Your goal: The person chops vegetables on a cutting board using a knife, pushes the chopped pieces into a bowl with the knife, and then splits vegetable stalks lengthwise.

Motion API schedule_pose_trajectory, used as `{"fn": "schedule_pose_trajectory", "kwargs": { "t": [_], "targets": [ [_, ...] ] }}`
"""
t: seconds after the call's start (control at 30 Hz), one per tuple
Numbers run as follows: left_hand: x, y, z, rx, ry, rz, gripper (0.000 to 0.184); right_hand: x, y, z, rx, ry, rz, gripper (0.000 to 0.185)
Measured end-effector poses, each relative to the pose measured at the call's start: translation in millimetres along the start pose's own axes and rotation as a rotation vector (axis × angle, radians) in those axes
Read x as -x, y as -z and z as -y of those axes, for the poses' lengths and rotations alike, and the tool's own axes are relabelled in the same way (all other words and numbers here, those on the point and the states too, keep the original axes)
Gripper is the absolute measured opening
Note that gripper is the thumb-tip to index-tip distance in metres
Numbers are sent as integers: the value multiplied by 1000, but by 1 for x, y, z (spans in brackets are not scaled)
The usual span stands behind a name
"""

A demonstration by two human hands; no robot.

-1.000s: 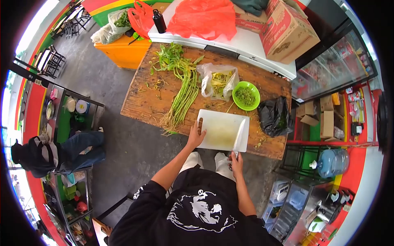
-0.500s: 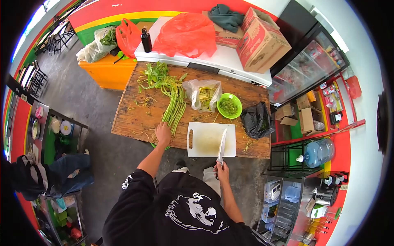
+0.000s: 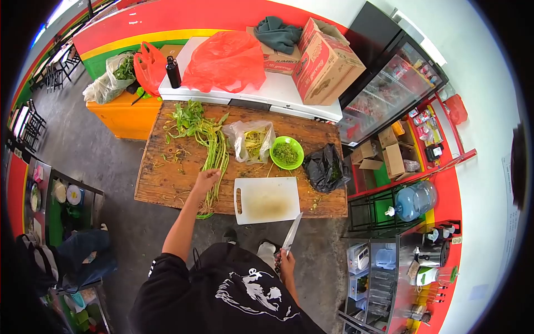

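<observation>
My left hand (image 3: 208, 179) is over the lower part of the long green stems (image 3: 216, 150), its fingers closed; whether a stem is between them is too small to tell. My right hand (image 3: 286, 264) grips the knife (image 3: 292, 234) by its handle, blade pointing up beside the lower right corner of the white cutting board (image 3: 268, 199). Wet greenish stains mark the board. Behind it lie a clear plastic bag (image 3: 253, 142) with yellowish stems and a green bowl (image 3: 287, 152) of chopped greens. A black plastic bag (image 3: 326, 168) rests at the right.
The wooden table (image 3: 150, 178) stands before me, with a white freezer (image 3: 278, 100) behind it. On the freezer are a black bottle (image 3: 173, 72), red plastic (image 3: 225, 61) and cardboard boxes (image 3: 325, 69). A water jug (image 3: 416, 200) is at the right.
My left hand has gone from the board's left edge to the stems, then risen a little. The knife has moved off the board toward me. The view has shifted.
</observation>
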State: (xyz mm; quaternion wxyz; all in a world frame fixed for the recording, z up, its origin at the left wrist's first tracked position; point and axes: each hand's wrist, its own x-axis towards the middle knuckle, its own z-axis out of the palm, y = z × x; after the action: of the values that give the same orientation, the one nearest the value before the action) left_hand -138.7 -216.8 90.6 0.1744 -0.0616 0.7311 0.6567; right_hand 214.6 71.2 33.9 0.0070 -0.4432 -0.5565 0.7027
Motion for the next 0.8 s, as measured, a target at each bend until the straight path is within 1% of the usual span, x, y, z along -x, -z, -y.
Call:
{"fn": "schedule_pose_trajectory", "kwargs": {
  "t": [0.07,0.1,0.17,0.2,0.27,0.3,0.37,0.4,0.47,0.5,0.57,0.7,0.8],
  "targets": [
    [-7,2,-22,206,-8,113,32,-2,-3,2,3,8,21,29],
    [-7,1,-39,203,-9,115,32,-5,-5,3,12,21,28,28],
    [-6,-5,-81,398,-81,90,32,-8,-10,10,1,48,57,28],
    [-6,-4,-101,396,-87,89,32,-10,-14,15,-6,76,85,28],
    [-10,-1,-140,510,-124,122,28,-14,-22,24,10,93,106,28],
    [-15,1,-156,516,-133,118,28,-15,-25,29,29,105,122,29],
    [-26,6,-186,595,-147,69,20,-16,-30,40,62,137,149,29],
    [-32,13,-201,606,-160,64,20,-19,-30,42,65,154,167,29],
    [-44,27,-227,790,-45,191,20,-22,-32,45,67,148,181,29],
    [-53,31,-237,799,-55,187,20,-23,-32,47,76,157,187,29],
    [-70,37,-257,870,-32,199,12,-24,-33,46,49,163,222,29],
    [-70,42,-297,852,21,195,11,-20,-34,41,51,163,227,28],
    [-74,44,-312,853,-36,215,10,-15,-32,32,53,124,198,27]
  ]
}}
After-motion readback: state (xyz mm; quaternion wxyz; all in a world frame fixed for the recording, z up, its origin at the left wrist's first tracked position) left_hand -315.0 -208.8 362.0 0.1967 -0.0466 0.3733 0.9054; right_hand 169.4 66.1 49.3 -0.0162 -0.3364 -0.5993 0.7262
